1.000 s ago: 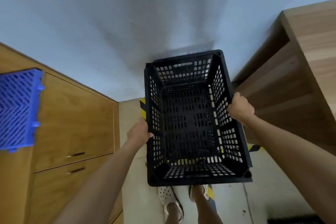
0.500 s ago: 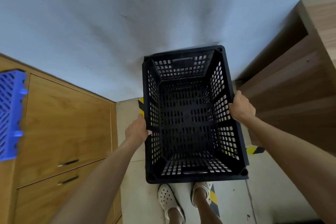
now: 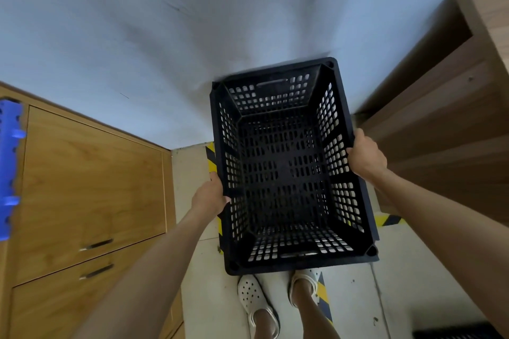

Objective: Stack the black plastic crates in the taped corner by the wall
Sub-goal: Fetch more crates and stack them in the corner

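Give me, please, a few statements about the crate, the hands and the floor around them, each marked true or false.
1. Both hands grip the crate: left hand on one long side, right hand on the other. True.
2. The crate holds boxes. False: it is empty.
3. Yellow-and-black tape marks the floor beside the crate. True.
4. The cabinet on the left is painted white. False: it is wood-coloured.
5. The person is barefoot. False: they wear white shoes.

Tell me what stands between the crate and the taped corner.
Nothing visible does. The crate, held by the left hand and right hand, hangs over the tape by the wall. The floor under it is hidden.
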The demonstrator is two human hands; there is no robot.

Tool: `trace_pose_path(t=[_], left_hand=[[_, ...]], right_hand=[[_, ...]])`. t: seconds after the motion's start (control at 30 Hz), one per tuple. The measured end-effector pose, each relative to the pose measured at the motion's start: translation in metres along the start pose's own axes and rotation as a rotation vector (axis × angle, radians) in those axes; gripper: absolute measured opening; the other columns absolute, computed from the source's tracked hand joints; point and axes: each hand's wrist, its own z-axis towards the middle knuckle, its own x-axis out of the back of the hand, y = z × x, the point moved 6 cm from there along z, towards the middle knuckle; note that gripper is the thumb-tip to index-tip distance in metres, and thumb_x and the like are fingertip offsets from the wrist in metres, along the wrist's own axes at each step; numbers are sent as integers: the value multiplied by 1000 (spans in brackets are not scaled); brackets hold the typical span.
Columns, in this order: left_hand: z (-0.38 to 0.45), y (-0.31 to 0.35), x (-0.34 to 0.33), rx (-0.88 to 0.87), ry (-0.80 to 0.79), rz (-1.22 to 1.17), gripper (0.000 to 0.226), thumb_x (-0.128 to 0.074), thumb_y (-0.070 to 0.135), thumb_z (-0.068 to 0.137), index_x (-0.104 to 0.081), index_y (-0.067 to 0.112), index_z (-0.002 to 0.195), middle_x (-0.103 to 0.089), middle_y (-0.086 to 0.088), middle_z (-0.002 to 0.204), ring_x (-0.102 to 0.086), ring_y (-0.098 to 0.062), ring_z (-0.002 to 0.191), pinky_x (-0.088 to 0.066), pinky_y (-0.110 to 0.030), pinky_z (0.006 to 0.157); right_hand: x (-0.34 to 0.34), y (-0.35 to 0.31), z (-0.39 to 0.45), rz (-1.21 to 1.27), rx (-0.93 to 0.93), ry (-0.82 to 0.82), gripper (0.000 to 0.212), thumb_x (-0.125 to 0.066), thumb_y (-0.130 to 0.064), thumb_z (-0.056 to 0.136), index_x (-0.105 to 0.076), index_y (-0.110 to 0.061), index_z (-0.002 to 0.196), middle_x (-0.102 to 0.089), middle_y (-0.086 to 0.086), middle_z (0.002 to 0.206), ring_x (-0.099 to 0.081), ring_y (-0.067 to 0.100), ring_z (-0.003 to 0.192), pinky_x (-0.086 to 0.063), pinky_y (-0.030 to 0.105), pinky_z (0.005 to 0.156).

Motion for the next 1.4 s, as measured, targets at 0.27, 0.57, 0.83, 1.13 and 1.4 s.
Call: trace_pose_path(t=[0.27, 0.57, 0.83, 1.13, 1.4], left_hand=[[-3, -6, -4, 14, 55, -26, 50, -62, 17, 93, -30, 7, 130, -62, -16, 109, -64, -34, 93, -57, -50, 80], [-10, -6, -4, 7, 75, -14, 43, -59, 17, 95, -32, 7, 127, -61, -15, 110, -63, -34, 95, -56, -46, 79], [-13, -2, -4, 4, 106, -30, 49, -58, 15, 95, -29, 7, 133, -60, -14, 112, -63, -33, 96, -56, -49, 81], [-8, -12, -6, -11, 115, -12, 42, -58, 15, 95, -30, 8, 125, -62, -15, 104, -64, -34, 89, -56, -49, 77], [-11, -7, -3, 12, 91, 34, 41, -58, 15, 95, -31, 6, 125, -61, -17, 105, -63, -36, 92, -55, -48, 79]], right_hand=[[-4, 3, -8, 16, 50, 2, 39, -46, -15, 100, -35, -10, 137, -58, 20, 119, -58, 39, 104, -45, 43, 73], [-10, 5, -20, -25, 31, -8, 41, -45, -5, 95, -35, -9, 135, -56, 19, 120, -58, 38, 104, -48, 44, 76], [-5, 14, -26, -58, 55, -7, 35, -50, -17, 97, -39, -10, 129, -60, 18, 119, -58, 40, 105, -43, 42, 75], [-11, 12, -38, -52, 74, 5, 29, -53, -19, 97, -41, -8, 121, -62, 17, 112, -60, 38, 98, -42, 40, 70], [-7, 11, -34, -63, 44, -34, 31, -56, -20, 95, -41, -10, 119, -64, 17, 110, -62, 38, 99, -43, 39, 71]])
